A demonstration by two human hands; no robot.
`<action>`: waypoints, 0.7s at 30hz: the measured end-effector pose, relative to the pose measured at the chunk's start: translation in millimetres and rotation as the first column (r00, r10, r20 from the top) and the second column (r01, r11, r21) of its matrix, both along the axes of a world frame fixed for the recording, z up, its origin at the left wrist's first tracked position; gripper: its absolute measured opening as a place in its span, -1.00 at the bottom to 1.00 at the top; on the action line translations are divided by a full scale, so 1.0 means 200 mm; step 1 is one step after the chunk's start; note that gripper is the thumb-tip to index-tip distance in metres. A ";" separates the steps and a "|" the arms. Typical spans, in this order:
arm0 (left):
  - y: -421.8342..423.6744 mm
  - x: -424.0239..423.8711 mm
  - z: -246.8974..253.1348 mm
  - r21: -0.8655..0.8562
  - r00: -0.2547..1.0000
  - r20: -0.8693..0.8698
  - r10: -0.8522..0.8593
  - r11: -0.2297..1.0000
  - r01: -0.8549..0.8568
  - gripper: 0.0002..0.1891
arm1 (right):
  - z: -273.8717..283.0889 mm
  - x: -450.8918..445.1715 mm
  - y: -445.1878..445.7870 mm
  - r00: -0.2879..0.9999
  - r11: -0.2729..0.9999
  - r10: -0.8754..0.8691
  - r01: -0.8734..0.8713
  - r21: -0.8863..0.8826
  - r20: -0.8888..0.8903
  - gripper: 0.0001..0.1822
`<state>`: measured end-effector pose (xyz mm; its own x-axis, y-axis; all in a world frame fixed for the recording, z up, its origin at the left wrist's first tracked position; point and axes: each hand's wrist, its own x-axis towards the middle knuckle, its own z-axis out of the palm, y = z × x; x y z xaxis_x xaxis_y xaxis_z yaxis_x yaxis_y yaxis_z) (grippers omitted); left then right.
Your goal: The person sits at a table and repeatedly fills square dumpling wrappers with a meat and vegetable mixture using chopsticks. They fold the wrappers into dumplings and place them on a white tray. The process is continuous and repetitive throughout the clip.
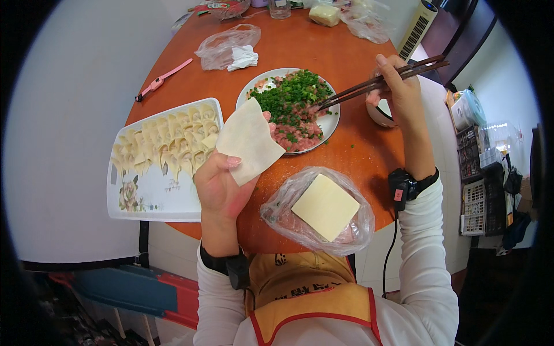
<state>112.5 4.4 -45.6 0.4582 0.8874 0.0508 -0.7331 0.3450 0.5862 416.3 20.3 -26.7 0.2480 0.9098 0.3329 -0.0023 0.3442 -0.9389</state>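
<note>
A square dough wrapper [250, 142] lies across the fingers of my left hand [225, 186], with the thumb pressed on its lower left edge. My right hand [400, 84] holds a pair of dark wooden chopsticks [368, 86]. Their tips touch the minced meat [298, 129], which is heaped with chopped green onion [294, 93] on a white plate [332, 132]. Nearer to me, a stack of square wrappers [326, 207] sits on an opened clear plastic bag [277, 207]. Left of my left hand, folded wontons [173, 136] stand in rows on a white flower-patterned tray [151, 203].
Beside my right hand is a partly covered white bowl [383, 113]. A pink-strapped watch [162, 81], a plastic bag [229, 43] and a crumpled white tissue [243, 58] lie farther back. At the far edge stand a glass jar [280, 8] and another bag [365, 21]. A cable [391, 255] hangs from my right wrist.
</note>
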 end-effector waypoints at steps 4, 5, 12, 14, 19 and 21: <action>0.00 0.00 -0.01 0.009 1.000 0.006 -0.007 1.000 0.007 -0.17 | -0.05 -0.06 0.02 0.993 0.999 -0.028 0.032 -0.032 0.113 -0.68; 0.00 0.00 -0.01 -0.001 1.000 0.003 0.003 1.000 -0.003 -0.17 | -0.06 -0.07 0.03 0.994 0.998 0.000 0.006 -0.056 0.112 -0.68; 0.00 0.00 0.00 -0.011 1.000 0.025 0.004 1.000 -0.004 -0.17 | -0.11 -0.06 0.06 0.988 0.979 0.149 -0.152 -0.136 -0.034 -0.69; 0.00 0.00 -0.01 -0.017 1.000 0.030 0.007 1.000 -0.006 -0.18 | -0.11 -0.05 0.07 0.988 0.984 0.112 -0.125 -0.124 -0.106 -0.70; 0.01 0.00 -0.02 -0.014 0.999 0.035 0.003 1.000 -0.002 -0.18 | -0.09 -0.02 0.06 0.959 0.988 0.132 -0.147 -0.044 -0.250 -0.70; 0.00 0.00 -0.01 0.000 1.000 0.029 0.011 1.000 -0.011 -0.19 | -0.08 0.00 0.05 0.956 0.990 0.133 -0.143 -0.018 -0.262 -0.70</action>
<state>112.6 5.2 -47.7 0.4467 0.8924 0.0636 -0.7533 0.3368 0.5648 415.5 31.2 -43.0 0.1928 0.9515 0.2398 -0.2923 0.2889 -0.9117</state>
